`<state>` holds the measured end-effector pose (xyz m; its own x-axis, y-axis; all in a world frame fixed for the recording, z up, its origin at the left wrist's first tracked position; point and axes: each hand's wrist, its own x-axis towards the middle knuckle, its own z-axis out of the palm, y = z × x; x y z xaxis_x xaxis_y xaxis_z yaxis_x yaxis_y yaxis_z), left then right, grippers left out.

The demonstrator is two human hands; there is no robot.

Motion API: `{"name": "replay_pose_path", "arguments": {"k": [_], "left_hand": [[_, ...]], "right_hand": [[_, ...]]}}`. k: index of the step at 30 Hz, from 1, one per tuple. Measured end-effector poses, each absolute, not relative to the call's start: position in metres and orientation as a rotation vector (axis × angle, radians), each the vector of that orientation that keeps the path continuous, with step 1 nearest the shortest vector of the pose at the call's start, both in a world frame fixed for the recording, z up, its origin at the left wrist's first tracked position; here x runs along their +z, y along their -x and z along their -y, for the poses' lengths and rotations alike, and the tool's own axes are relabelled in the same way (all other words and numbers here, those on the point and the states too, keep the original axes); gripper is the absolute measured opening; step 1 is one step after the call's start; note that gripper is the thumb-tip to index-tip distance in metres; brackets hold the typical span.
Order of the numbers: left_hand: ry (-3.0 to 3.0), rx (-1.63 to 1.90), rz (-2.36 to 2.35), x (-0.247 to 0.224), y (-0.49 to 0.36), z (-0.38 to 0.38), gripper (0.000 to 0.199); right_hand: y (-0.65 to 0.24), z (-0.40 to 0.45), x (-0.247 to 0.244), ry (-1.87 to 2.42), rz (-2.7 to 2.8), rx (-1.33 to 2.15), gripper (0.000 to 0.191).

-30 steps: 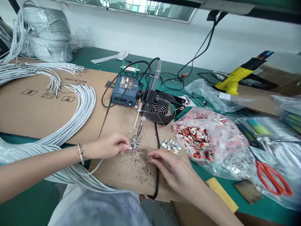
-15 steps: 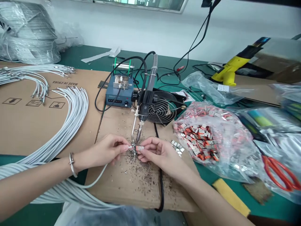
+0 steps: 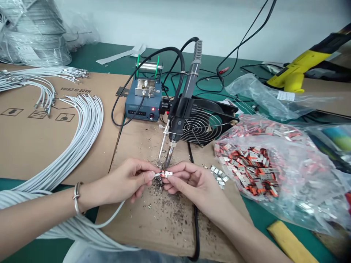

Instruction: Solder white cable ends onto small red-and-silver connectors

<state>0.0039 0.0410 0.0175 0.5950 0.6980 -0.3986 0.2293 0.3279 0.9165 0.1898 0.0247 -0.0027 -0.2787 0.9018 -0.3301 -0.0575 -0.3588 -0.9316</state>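
Observation:
Between finger and thumb, my left hand (image 3: 137, 178) pinches the end of a white cable (image 3: 115, 212), which trails back to the bundle at left. My right hand (image 3: 189, 179) pinches a small USB connector (image 3: 168, 174) with a metal shell and an orange part. Cable end and connector meet just below the tip of a soldering iron (image 3: 170, 149) clamped on a stand. A thin solder feed tube (image 3: 163, 144) comes down beside the iron. Whether the tip touches the joint I cannot tell.
A blue solder feeder (image 3: 142, 106) carries a solder spool. Behind the iron lies a black fan (image 3: 214, 122). To the right are loose metal shells (image 3: 219, 175), a plastic bag of connectors (image 3: 255, 168) and a yellow sponge (image 3: 290, 241). Bundled white cables (image 3: 87, 135) lie on cardboard at left.
The view has shifted, so the bench objects appear farther right or lower. A red light now glows on the feeder. Both hands keep their pinch, with cable and connector under the iron.

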Motion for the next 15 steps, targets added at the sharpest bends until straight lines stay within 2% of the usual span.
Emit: {"name": "replay_pose_path", "arguments": {"k": [15], "left_hand": [[-1.230, 0.354, -0.971, 0.0223, -0.0044, -0.0416, 0.021]], "right_hand": [[-0.1880, -0.0276, -0.0003, 1.236, 1.134, 1.679, 0.021]]}}
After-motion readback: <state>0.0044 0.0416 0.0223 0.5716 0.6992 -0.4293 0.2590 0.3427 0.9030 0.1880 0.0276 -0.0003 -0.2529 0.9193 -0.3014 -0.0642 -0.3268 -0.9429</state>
